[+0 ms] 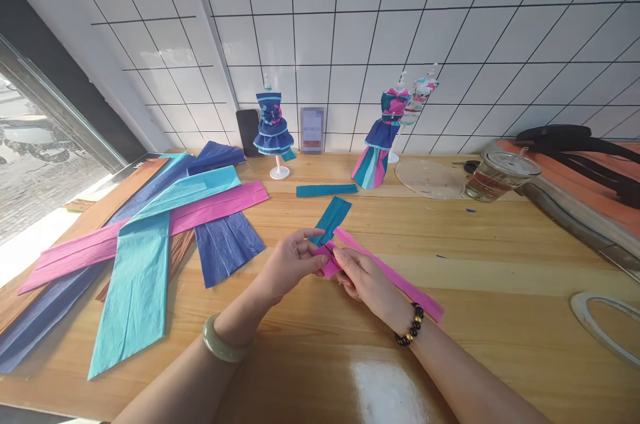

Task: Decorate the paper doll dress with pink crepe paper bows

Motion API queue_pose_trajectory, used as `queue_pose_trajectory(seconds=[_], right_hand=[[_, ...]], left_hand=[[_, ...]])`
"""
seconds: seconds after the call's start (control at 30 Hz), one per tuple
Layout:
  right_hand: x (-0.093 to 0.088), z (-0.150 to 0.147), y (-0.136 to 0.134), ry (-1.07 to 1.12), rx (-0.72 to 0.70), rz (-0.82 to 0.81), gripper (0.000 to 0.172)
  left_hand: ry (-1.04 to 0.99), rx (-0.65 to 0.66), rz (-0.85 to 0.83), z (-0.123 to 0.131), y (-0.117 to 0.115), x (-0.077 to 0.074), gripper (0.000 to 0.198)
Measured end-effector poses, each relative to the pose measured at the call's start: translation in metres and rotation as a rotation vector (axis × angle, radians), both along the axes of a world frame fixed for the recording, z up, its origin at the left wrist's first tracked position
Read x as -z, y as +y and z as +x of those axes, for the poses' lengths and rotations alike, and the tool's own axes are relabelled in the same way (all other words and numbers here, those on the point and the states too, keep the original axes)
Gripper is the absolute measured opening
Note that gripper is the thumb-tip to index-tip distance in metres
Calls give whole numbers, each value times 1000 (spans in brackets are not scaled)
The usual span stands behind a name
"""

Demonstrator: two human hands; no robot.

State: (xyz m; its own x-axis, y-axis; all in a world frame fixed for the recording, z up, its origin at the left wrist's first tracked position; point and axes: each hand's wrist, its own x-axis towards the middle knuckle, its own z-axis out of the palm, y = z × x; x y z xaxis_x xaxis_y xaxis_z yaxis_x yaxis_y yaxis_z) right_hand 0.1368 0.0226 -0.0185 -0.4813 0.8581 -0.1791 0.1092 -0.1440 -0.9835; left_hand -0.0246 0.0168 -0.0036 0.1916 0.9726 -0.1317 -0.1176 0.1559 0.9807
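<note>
Between my hands is a small folded piece of pink crepe paper [330, 268]. The fingertips of my left hand [294, 260] pinch it from the left. My right hand [364, 277] is closed at its right side, and thin dark blades like those of small scissors [327, 248] stick out from its fingers over the paper; the rest of the tool is hidden in the hand. A long pink crepe strip [400, 281] lies beside and partly behind the right hand. Just beyond my fingers is a teal crepe piece [334, 216], with a flat teal strip [327, 191] farther back.
Crepe strips in turquoise [143, 277], pink, blue and brown overlap on the left. Dressed miniature mannequins [273, 124] and a phone [312, 131] stand along the tiled wall. On the right are a clear plastic disc [430, 179], a lidded cup [500, 177] and a white ring [583, 311].
</note>
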Motion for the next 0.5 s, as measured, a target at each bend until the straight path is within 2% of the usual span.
queue_pose_trajectory(seconds=[0.23, 0.5], right_hand=[[0, 0, 0, -9, 10, 3, 43], [3, -1, 1, 25, 16, -5, 40]], left_hand=[[-23, -45, -1, 1, 0, 0, 63], [-26, -21, 26, -1, 0, 0, 61]])
